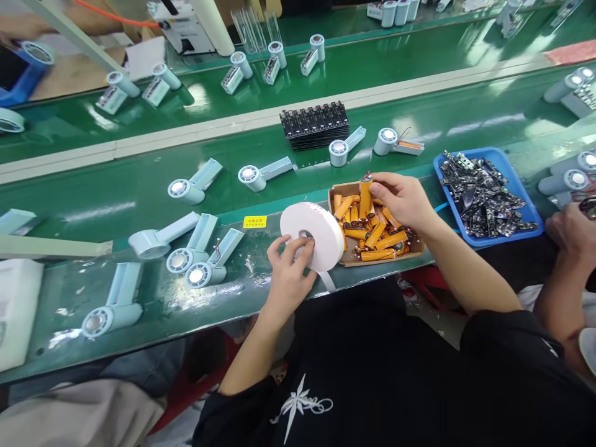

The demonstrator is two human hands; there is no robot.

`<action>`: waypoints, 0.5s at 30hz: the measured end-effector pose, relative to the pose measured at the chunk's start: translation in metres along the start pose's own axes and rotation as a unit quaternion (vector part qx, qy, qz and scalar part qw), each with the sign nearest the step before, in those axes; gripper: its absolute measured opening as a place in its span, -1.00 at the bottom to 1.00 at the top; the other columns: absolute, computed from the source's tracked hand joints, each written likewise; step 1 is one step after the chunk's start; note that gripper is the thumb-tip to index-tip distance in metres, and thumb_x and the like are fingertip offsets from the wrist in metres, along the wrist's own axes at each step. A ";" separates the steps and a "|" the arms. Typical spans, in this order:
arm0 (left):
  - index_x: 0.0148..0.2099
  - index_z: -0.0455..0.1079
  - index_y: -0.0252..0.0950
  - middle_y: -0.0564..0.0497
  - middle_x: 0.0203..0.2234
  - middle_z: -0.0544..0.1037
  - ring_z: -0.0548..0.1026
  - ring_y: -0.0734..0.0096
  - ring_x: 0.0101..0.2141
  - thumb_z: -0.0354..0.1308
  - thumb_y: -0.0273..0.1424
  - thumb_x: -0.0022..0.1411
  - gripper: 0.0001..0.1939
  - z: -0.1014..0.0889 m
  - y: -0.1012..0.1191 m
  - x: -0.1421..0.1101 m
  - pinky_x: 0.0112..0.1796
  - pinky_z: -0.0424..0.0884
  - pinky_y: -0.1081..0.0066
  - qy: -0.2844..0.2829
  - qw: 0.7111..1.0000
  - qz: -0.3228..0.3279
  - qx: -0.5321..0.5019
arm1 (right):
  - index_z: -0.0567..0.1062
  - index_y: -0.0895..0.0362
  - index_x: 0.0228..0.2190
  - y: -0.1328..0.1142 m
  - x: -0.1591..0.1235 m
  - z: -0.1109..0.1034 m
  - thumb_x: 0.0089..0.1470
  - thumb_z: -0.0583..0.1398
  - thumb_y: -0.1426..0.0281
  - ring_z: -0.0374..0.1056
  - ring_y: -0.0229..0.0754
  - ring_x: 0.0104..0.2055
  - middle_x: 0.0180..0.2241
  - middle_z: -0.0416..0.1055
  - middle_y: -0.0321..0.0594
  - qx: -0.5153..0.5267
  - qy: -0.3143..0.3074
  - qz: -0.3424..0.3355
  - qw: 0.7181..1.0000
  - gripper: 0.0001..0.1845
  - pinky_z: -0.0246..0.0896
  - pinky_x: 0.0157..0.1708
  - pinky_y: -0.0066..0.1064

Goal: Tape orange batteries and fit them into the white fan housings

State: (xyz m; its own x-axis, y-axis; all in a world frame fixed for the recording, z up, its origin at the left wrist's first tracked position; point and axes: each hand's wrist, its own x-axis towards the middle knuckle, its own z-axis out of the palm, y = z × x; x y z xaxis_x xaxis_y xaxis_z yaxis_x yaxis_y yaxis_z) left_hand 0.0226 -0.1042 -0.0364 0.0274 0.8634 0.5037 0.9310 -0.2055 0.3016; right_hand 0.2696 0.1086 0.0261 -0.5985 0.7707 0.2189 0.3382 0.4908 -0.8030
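My right hand [404, 200] pinches an orange cylindrical battery [365, 195] and holds it upright over a cardboard box [382, 257]. Loose orange batteries [377, 236] fill that box. Just left of it, a white roll of tape [321, 233] is tilted toward me, its free end hanging near the table edge. The fingers of my left hand [289, 270] are curled at the roll's centre hole, gripping it. Several pale blue handheld fan bodies [207, 273] lie to the left, a few with open handles and one with wires showing.
A blue tray [526, 202] of small circuit boards stands right, beside a co-worker's hand [572, 226]. Behind the box sits a stack of black boards [314, 127]. More fan bodies [251, 177] line the green bench. A yellow label [255, 221] lies near the roll.
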 end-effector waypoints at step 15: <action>0.43 0.46 0.04 -0.10 -0.01 0.69 0.28 0.00 -0.06 0.30 -0.48 0.38 -0.37 -0.013 0.050 0.021 0.32 0.11 -0.31 0.055 0.994 0.020 0.096 | 0.38 -0.10 0.46 -0.036 -0.064 0.068 0.31 0.34 -0.04 0.62 0.05 0.18 0.10 0.67 -0.13 0.265 0.234 0.091 0.931 -0.19 0.58 0.27 0.01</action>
State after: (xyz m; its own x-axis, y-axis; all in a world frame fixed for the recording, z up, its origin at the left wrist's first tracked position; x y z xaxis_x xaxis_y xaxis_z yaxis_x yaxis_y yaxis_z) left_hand 0.0650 -0.1017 -0.0005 0.0357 0.7989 0.6004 0.9826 -0.1377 0.1247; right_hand 0.2462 0.0134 0.0033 -0.1416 0.9750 0.1710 -0.0779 0.1612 -0.9838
